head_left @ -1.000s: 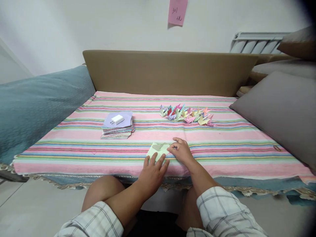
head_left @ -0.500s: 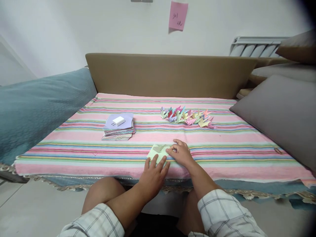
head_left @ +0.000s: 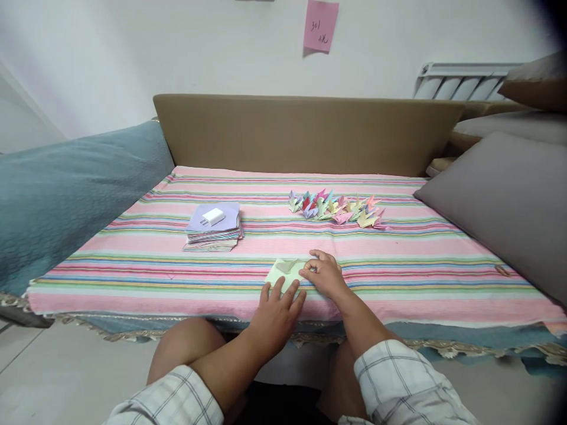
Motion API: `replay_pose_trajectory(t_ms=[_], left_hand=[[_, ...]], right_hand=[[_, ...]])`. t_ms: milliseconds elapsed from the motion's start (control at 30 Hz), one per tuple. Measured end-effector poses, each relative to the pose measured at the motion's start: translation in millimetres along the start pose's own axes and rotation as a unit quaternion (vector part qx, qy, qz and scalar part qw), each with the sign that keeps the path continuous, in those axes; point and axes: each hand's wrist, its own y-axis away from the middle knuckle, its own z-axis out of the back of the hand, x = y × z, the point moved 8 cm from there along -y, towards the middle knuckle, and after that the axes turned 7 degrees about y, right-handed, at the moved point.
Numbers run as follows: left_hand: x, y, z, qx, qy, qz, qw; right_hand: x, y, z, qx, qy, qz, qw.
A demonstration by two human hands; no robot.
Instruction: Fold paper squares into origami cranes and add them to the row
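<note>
A pale green sheet of folding paper [head_left: 283, 273], partly folded with a raised flap at its top, lies on the striped cloth near the front edge. My left hand [head_left: 277, 313] rests on its lower part with fingers spread flat, pressing it down. At the paper's right side, my right hand [head_left: 325, 274] pinches the edge between thumb and index finger. Some of the paper is hidden beneath my fingers. Farther back stand several folded paper cranes [head_left: 339, 208] in mixed colours, grouped closely together.
To the left is a stack of paper squares [head_left: 212, 239] with a white charger plug [head_left: 214, 216] on top. A grey cushion [head_left: 500, 206] borders the right side, a blue-covered armrest [head_left: 88, 183] the left. The brown backrest [head_left: 301, 136] runs along the rear.
Little differs. My right hand still pinches the paper's right edge, and my left hand stays flat on it. The view has shifted very slightly.
</note>
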Motion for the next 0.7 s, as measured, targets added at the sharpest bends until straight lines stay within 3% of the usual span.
replay_pose_trajectory(t_ms=[300, 700], left_hand=[[-1.4, 0.2, -3.9, -0.005, -0.012, -0.005, 1.0], [0.3, 0.8, -3.1, -0.008, 0.009, -0.006, 1.0]], right_hand=[[0.6, 2.0, -0.1, -0.022, 0.018, -0.002, 1.0], [-20.3, -6.1, 6.5, -0.073, -0.044, 0.013, 0.996]])
